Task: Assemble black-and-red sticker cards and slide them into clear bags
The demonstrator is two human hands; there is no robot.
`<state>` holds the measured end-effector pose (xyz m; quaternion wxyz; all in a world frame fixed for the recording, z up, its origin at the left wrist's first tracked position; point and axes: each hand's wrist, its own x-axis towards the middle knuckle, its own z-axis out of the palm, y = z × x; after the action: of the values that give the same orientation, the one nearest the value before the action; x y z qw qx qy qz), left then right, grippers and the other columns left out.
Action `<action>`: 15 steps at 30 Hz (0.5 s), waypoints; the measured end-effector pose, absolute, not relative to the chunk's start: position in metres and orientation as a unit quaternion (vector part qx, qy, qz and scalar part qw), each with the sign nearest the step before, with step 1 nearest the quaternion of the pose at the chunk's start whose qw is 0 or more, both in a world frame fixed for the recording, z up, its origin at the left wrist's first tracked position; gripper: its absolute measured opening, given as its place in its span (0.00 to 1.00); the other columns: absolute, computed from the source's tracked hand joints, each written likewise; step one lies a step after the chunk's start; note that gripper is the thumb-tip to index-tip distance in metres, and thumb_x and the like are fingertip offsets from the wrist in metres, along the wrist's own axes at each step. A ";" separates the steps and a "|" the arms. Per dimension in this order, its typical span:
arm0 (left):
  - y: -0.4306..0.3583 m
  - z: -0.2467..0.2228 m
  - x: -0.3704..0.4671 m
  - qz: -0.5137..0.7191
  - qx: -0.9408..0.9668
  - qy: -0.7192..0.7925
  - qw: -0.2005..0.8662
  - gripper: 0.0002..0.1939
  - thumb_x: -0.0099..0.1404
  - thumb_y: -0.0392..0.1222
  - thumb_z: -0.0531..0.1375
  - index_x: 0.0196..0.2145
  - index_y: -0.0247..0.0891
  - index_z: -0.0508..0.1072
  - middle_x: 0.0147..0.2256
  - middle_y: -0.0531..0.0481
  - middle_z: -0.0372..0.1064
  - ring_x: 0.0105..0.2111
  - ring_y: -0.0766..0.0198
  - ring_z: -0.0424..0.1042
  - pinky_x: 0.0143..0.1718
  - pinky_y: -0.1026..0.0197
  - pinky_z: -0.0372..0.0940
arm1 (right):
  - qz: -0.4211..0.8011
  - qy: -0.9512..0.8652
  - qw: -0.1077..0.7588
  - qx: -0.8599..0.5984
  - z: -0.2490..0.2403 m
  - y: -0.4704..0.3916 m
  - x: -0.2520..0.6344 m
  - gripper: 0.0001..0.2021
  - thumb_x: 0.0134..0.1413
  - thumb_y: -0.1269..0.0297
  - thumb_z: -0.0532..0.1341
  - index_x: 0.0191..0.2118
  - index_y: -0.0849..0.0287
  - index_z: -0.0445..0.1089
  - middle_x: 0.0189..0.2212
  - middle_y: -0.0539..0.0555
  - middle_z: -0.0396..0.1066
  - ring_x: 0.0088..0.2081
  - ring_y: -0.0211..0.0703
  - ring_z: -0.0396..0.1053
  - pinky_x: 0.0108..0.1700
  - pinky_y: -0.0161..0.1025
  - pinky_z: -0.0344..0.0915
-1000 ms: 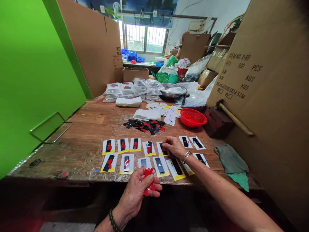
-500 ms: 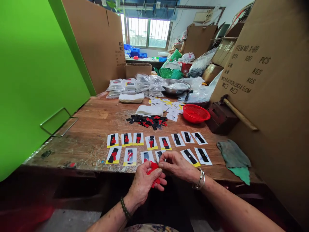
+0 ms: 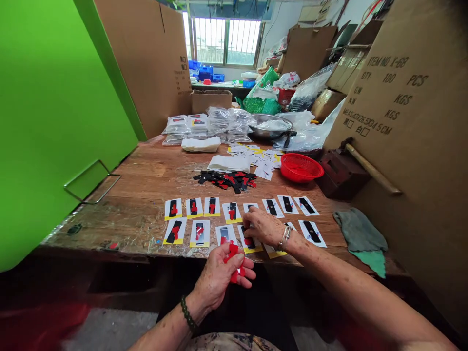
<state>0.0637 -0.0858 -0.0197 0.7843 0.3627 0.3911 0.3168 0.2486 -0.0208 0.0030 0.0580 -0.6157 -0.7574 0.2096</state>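
Note:
My left hand [image 3: 219, 273] is closed around several flat red plastic pieces [image 3: 234, 263], thumb on top, just off the table's front edge. Over the front row of cards, my right hand [image 3: 265, 226] points its bent fingers down, pinched at a red piece [image 3: 249, 242] that lies against a black strip on a white-and-yellow card [image 3: 252, 249]. Its fingertips are partly hidden. Two rows of such cards lie on the table; those on the left, such as one card [image 3: 174, 231], carry a black strip with a red piece. Cards on the right, like this card [image 3: 312, 233], show only black strips.
Behind the cards lies a heap of black strips and red pieces [image 3: 226, 180], with loose cards [image 3: 263, 168] and a red basket [image 3: 302, 168] nearby. Bagged packs [image 3: 219, 124] stand farther back. A dark block with a hammer [image 3: 373, 168] and a grey cloth [image 3: 360, 229] are at right.
My right hand has left the left hand and moved forward and down to a card in the front row. A red piece now shows there. The left hand has hardly moved.

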 end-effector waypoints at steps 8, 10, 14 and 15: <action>-0.086 -0.020 0.074 0.293 0.400 0.389 0.776 0.25 0.53 0.54 0.68 0.39 0.31 0.68 0.27 0.47 0.72 0.23 0.63 0.74 0.20 0.66 0.67 | 0.392 -0.724 0.196 -0.533 0.014 -0.060 0.236 0.02 0.52 0.67 0.61 0.32 0.59 0.71 0.28 0.48 0.68 0.28 0.35 0.63 0.32 0.33 0.58; -0.088 -0.020 0.077 0.291 0.396 0.389 0.779 0.23 0.54 0.53 0.68 0.38 0.31 0.68 0.28 0.45 0.72 0.24 0.62 0.74 0.21 0.65 0.67 | 0.385 -0.709 0.223 -0.547 0.016 -0.060 0.248 0.02 0.52 0.69 0.59 0.31 0.59 0.70 0.27 0.48 0.68 0.28 0.36 0.62 0.32 0.33 0.58; -0.092 -0.016 0.077 0.293 0.346 0.386 0.804 0.18 0.54 0.41 0.68 0.39 0.32 0.68 0.34 0.42 0.75 0.30 0.63 0.75 0.30 0.65 0.70 | 0.288 -0.722 0.175 -0.604 0.022 -0.052 0.290 0.05 0.54 0.68 0.59 0.29 0.60 0.71 0.29 0.51 0.68 0.30 0.38 0.62 0.33 0.34 0.57; -0.092 -0.014 0.077 0.292 0.331 0.383 0.812 0.18 0.53 0.37 0.69 0.40 0.32 0.69 0.36 0.42 0.75 0.32 0.63 0.76 0.33 0.64 0.70 | 0.277 -0.726 0.142 -0.613 0.021 -0.051 0.299 0.06 0.54 0.68 0.59 0.28 0.60 0.71 0.28 0.51 0.68 0.30 0.38 0.62 0.32 0.34 0.57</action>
<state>0.0769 -0.0924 -0.0142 0.8115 0.3307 0.3834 0.2916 0.2993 -0.0506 0.0211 0.1417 -0.6131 -0.7260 0.2773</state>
